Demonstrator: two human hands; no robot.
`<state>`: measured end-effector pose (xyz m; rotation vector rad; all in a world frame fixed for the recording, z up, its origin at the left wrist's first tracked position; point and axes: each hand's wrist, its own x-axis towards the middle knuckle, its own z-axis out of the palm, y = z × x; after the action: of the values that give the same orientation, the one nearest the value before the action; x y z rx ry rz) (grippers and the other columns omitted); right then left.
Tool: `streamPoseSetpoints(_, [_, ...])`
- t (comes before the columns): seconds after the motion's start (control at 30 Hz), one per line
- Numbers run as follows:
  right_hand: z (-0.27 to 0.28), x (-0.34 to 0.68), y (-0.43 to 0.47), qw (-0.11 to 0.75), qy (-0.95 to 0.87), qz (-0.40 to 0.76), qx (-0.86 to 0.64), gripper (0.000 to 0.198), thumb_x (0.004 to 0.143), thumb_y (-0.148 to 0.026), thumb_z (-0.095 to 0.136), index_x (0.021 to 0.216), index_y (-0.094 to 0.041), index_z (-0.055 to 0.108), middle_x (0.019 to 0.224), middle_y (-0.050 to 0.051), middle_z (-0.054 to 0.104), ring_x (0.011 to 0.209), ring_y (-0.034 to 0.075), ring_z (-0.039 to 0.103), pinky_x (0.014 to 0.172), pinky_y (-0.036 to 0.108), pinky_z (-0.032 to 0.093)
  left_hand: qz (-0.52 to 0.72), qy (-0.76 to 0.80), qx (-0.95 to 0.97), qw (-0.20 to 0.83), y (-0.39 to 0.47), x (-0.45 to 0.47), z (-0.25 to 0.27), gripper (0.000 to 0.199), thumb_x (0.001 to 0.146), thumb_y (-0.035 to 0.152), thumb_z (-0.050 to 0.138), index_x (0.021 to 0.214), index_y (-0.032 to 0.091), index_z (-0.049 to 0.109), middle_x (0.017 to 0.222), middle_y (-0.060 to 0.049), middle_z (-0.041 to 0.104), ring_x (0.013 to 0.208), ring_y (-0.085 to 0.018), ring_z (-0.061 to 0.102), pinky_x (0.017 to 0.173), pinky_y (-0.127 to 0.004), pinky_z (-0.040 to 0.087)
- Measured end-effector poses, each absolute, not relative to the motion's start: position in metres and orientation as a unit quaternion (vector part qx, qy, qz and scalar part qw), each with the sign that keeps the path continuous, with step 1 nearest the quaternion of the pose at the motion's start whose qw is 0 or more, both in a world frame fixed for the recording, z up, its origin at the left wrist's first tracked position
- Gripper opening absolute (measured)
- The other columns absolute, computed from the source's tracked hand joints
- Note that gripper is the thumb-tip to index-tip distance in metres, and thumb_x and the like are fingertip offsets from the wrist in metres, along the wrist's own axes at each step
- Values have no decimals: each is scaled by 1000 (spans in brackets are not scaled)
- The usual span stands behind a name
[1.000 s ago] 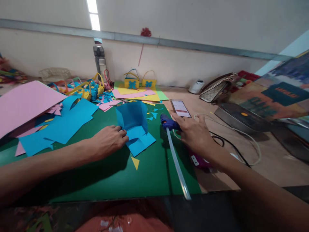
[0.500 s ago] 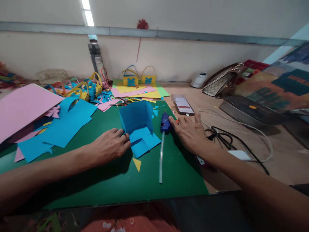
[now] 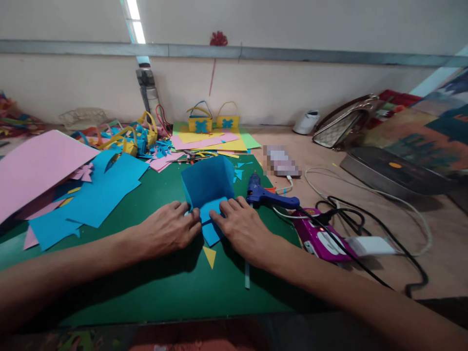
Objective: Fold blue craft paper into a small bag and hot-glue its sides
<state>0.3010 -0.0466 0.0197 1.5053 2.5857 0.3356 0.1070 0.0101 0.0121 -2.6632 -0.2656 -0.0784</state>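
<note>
A folded blue paper box [image 3: 207, 181] stands part-open on the green mat [image 3: 146, 292], its back wall upright and its front flaps low. My left hand [image 3: 170, 225] pinches its left front edge, with the thumb and fingertips together. On the right side, my right hand [image 3: 244, 225] has its fingers curled over the flap, gripping the paper; part of the flap is hidden beneath it. Just beyond that hand lies a blue glue gun [image 3: 272, 196] on its side. Its clear glue stick [image 3: 247, 278] shows below my right wrist. A small yellow paper triangle [image 3: 209, 257] lies in front of the box.
Blue paper sheets [image 3: 106, 190] and a pink sheet [image 3: 44, 165] lie at left. Small yellow paper bags [image 3: 200, 125] stand at the back. To the right are a phone [image 3: 281, 161], a purple power strip [image 3: 323, 236], loose cables and a dark case [image 3: 391, 173].
My right hand has moved left from the glue gun onto the box's right flap. The glue gun's handle now shows, pointing right. My left hand stays at the box's left edge.
</note>
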Motion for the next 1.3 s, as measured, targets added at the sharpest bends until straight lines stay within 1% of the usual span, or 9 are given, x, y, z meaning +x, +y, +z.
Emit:
streamPoseSetpoints(0.3, [11,301,-51,41,862,124,490,34,89,-13,42,122,-14,52,95,12,59,93,26,53,88,46,34,-14,-96,-970,222,4,110,7,14,90,16,46,90,14,59,99,-13,63,66,-19,55,53,-32,37])
streamPoseSetpoints(0.4, [12,300,-50,51,868,117,480,33,89,-13,41,119,-14,54,97,12,59,95,26,53,90,48,33,-21,-88,-969,231,3,112,7,13,90,17,47,89,15,60,95,-11,65,65,-20,55,52,-32,36])
streamPoseSetpoints(0.5, [16,300,-48,50,874,102,473,32,90,-13,41,118,-14,55,103,14,59,99,26,52,92,48,31,-26,-80,-970,227,3,111,7,13,90,17,47,89,15,60,93,-10,65,63,-19,54,51,-32,36])
streamPoseSetpoints(0.67, [22,300,-45,50,878,85,468,28,89,-13,43,112,-16,59,105,13,60,101,25,53,95,47,30,-13,-64,-972,224,3,109,7,19,92,15,41,91,13,61,94,-14,64,61,-17,53,49,-30,36])
streamPoseSetpoints(0.77, [22,300,-44,51,883,102,454,29,89,-14,42,113,-16,59,113,14,59,106,25,51,97,46,28,-31,-58,-972,227,3,107,5,21,92,14,40,91,13,61,94,-16,63,60,-17,52,47,-30,37])
streamPoseSetpoints(0.83, [21,300,-42,49,888,112,444,29,90,-14,42,114,-16,59,116,14,58,108,26,50,98,47,27,-47,-54,-972,224,3,107,4,19,91,14,42,87,13,61,90,-15,64,58,-17,51,47,-30,37])
streamPoseSetpoints(0.97, [18,295,-36,57,888,112,443,27,90,-14,41,105,-17,63,108,13,61,102,27,51,92,45,31,-79,-49,-969,229,3,108,4,21,90,14,43,78,14,60,80,-12,64,55,-18,49,45,-30,35])
streamPoseSetpoints(1.07, [18,290,-31,69,887,108,443,25,90,-16,41,100,-18,65,101,11,63,97,26,52,89,45,32,-90,-48,-966,237,3,109,4,23,89,12,42,75,15,61,77,-11,64,53,-18,48,44,-31,35])
streamPoseSetpoints(1.3, [24,288,-31,79,884,95,451,26,91,-17,42,102,-18,64,103,11,63,99,26,51,93,46,28,-78,-56,-963,252,2,108,2,23,89,12,40,79,14,61,79,-13,64,52,-18,49,45,-31,36])
